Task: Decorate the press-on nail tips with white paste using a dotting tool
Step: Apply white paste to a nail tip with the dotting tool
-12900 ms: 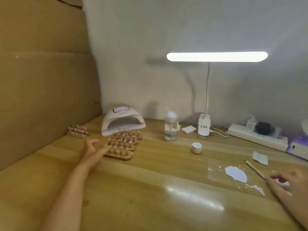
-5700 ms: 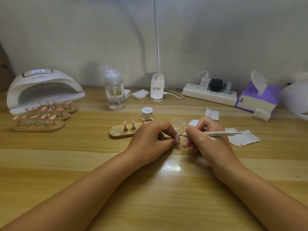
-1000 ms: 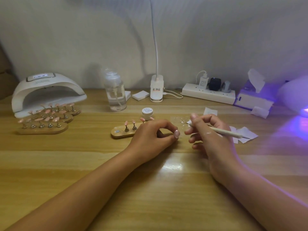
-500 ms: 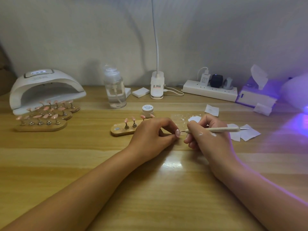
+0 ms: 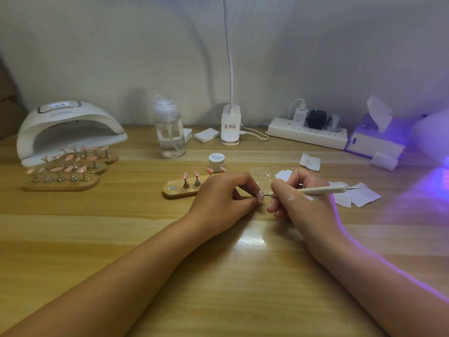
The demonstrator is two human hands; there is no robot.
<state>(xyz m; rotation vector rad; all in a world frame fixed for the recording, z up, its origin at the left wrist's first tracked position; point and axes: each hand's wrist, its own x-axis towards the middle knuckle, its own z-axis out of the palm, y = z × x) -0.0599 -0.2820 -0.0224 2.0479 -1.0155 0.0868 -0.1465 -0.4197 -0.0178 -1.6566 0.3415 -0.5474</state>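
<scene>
Hands meet: L pinches nail tip [image 5: 260, 196], R (knuckles up) levels dotting tool [image 5: 315, 190].

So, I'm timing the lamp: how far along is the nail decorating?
Done: white paste is laid out. In hand: the left hand pinches one nail tip while the right hand holds the dotting tool at it. Left: tips on the near stand and the far stands look plain, though small.
</scene>
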